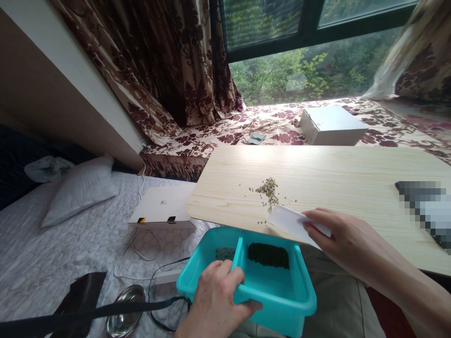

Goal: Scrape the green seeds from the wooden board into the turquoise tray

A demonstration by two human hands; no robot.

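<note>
My left hand (220, 298) grips the near wall and divider of a turquoise two-compartment tray (282, 293), held just under the front edge of a pale wooden tabletop (317, 173). Dark green beans (268, 255) lie in the tray's right compartment, and a few lie in the left one. My right hand (343, 239) pinches a white card (291, 224) that rests on the tabletop's front edge. Just beyond the card sits a small pile of loose beans (268, 188).
A bed with a white quilt (63, 234) and a pillow (79, 188) lies to the left. A white box (162, 206), cables, a metal lid (125, 312) and a black strap (88, 312) rest on it. A grey box (331, 124) sits on the window seat. A blurred object (428, 209) lies at the table's right.
</note>
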